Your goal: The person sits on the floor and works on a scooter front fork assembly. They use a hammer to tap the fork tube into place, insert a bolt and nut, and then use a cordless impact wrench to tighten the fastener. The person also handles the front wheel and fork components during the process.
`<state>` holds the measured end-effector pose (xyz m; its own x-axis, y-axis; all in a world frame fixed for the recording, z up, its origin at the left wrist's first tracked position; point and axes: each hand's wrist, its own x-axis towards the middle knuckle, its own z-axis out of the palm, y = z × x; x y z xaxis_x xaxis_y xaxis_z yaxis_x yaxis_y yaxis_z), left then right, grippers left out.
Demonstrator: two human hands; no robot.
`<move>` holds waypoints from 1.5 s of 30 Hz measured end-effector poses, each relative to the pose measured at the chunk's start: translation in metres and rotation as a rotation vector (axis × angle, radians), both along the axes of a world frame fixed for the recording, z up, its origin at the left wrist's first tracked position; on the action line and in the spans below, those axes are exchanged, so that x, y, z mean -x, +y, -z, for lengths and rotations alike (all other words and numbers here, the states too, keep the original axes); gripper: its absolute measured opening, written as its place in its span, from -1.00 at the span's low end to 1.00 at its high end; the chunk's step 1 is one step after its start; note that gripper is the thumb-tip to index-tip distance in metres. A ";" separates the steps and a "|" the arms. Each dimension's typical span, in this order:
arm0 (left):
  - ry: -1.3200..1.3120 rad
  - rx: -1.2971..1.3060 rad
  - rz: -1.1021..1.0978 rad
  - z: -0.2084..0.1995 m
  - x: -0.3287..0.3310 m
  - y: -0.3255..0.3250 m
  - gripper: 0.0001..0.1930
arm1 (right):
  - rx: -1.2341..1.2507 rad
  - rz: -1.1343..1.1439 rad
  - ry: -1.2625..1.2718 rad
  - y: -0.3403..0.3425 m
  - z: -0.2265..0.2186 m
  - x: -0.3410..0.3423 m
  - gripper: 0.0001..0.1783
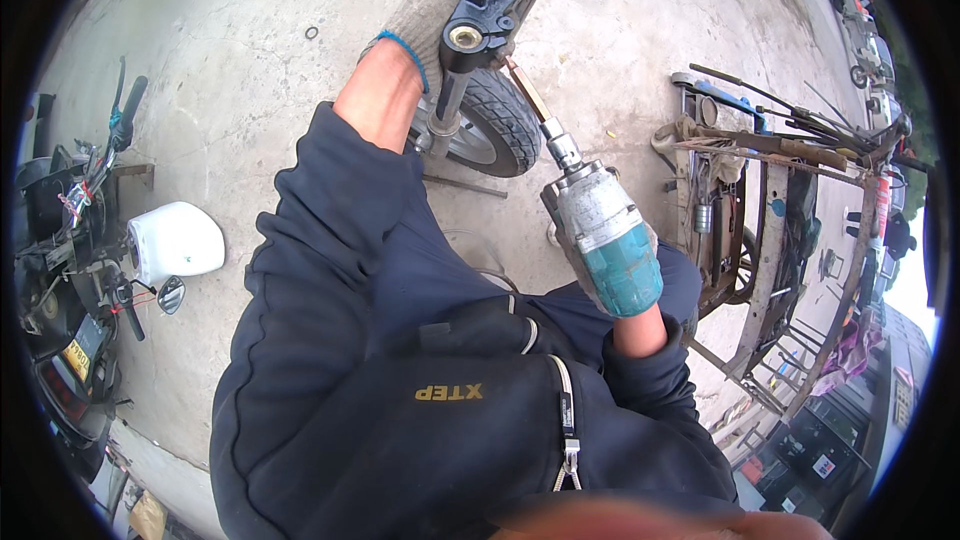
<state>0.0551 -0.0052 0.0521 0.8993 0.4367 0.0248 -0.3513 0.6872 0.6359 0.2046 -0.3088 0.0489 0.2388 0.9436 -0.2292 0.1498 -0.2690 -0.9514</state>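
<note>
My left hand (422,22), in a grey knit glove with a blue cuff, grips the side of a black motorcycle fork clamp (482,20); some of its fingers are hidden behind the clamp. Below the clamp, a fork leg (447,110) runs down to a wheel with a black tyre (510,120). My right hand (577,265), mostly hidden behind the tool, is closed round a teal and grey impact wrench (610,235). From its nose a long copper-coloured bit (528,90) points up to the clamp's lower right edge, where its tip appears to touch.
At the right stands a rusty metal frame cart (760,200) laden with bars and tools. A parked motorcycle (75,270) is on the left, beside a white body panel (178,240). On the concrete floor lies a small dark ring (311,33).
</note>
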 end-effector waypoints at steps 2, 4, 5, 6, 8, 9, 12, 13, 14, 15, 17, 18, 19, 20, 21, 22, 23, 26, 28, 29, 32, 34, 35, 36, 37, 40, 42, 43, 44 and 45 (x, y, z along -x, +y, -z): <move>0.048 -0.037 -0.045 -0.003 0.003 -0.007 -0.14 | -0.015 -0.164 -0.420 -0.006 -0.011 -0.003 -0.56; 0.091 -0.087 -0.071 -0.004 0.002 -0.008 -0.14 | 0.009 -0.167 -0.515 -0.007 -0.013 -0.007 -0.55; 0.100 -0.123 -0.100 -0.005 0.001 -0.007 -0.14 | -0.009 -0.019 -0.093 -0.006 -0.009 -0.009 -0.56; 0.118 -0.145 -0.128 -0.003 0.002 -0.006 -0.14 | -0.005 0.113 0.335 -0.006 -0.004 -0.007 -0.56; -0.014 -0.075 -0.115 0.001 -0.004 -0.004 -0.19 | 0.022 0.169 0.426 -0.009 0.010 -0.003 -0.58; -0.094 -0.046 -0.044 0.003 -0.004 -0.001 -0.21 | 0.036 0.082 0.086 -0.010 0.019 -0.001 -0.59; 0.038 -0.218 -0.200 0.007 -0.011 0.003 -0.26 | 0.062 0.116 0.242 -0.014 0.034 0.004 -0.59; 0.079 -0.181 -0.214 0.008 -0.011 0.002 -0.28 | 0.006 -0.071 -0.190 -0.017 0.032 0.004 -0.58; 0.118 -0.144 -0.229 0.008 -0.012 0.001 -0.30 | -0.060 -0.160 -0.419 -0.018 0.030 0.004 -0.57; 0.087 0.023 -0.165 0.008 -0.010 0.002 -0.31 | -0.055 -0.199 -0.615 -0.019 0.024 0.003 -0.55; -0.013 0.214 -0.055 0.006 -0.005 0.000 -0.32 | 0.040 -0.180 -0.546 -0.016 0.015 0.004 -0.52; -0.015 0.173 -0.061 0.004 -0.004 0.001 -0.32 | 0.095 -0.217 -0.663 -0.015 0.009 0.005 -0.51; -0.019 0.132 -0.069 0.003 -0.003 0.002 -0.31 | 0.133 -0.312 -0.945 -0.014 0.005 0.007 -0.51; -0.024 0.094 -0.075 0.003 -0.003 0.001 -0.30 | 0.130 -0.309 -0.922 -0.012 0.002 0.007 -0.51; -0.125 0.131 0.076 0.003 -0.001 0.005 -0.26 | 0.130 -0.304 -0.899 -0.011 0.000 0.008 -0.51; -0.138 0.152 0.074 0.004 -0.002 0.004 -0.27 | 0.054 -0.319 -0.955 -0.011 0.001 0.008 -0.51; -0.151 0.174 0.073 0.004 -0.002 0.004 -0.28 | -0.039 -0.306 -1.010 -0.013 0.003 0.007 -0.52; -0.045 0.184 0.001 0.006 -0.005 0.004 -0.34 | -0.090 -0.188 -0.674 -0.021 0.019 0.005 -0.53; 0.052 0.112 -0.074 0.005 -0.006 0.004 -0.40 | 0.051 -0.139 -0.463 -0.026 0.033 0.004 -0.55; 0.091 0.049 -0.113 0.003 -0.006 0.004 -0.43 | 0.087 -0.157 -0.492 -0.027 0.039 0.005 -0.54; 0.255 -0.199 -0.289 -0.004 -0.005 0.001 -0.54 | 0.082 0.038 -0.220 -0.024 0.049 0.011 -0.55; 0.389 -0.329 -0.397 -0.009 -0.005 -0.003 -0.59 | 0.056 0.077 -0.185 -0.016 0.046 0.018 -0.53; 0.462 -0.364 -0.436 -0.013 -0.005 -0.004 -0.62 | 0.050 0.011 -0.301 -0.010 0.041 0.020 -0.52; 0.536 -0.398 -0.474 -0.016 -0.005 -0.005 -0.64 | 0.044 -0.055 -0.415 -0.005 0.035 0.022 -0.51; 0.470 -0.306 -0.464 -0.019 -0.004 -0.006 -0.65 | 0.038 -0.123 -0.529 0.000 0.029 0.024 -0.50; 0.393 -0.224 -0.405 -0.027 -0.002 -0.006 -0.66 | 0.028 -0.121 -0.443 0.012 0.011 0.032 -0.45; 0.506 -0.429 -0.340 -0.026 -0.001 -0.003 -0.65 | -0.004 0.144 0.183 0.017 0.000 0.038 -0.40; 0.452 -0.404 -0.369 -0.023 -0.001 -0.002 -0.64 | 0.128 0.184 0.394 0.018 -0.006 0.039 -0.37; 0.399 -0.379 -0.398 -0.019 -0.001 -0.002 -0.63 | 0.112 0.205 0.442 0.019 -0.010 0.041 -0.38; 0.391 -0.304 -0.422 -0.014 0.001 0.000 -0.61 | 0.097 0.234 0.485 0.020 -0.014 0.042 -0.40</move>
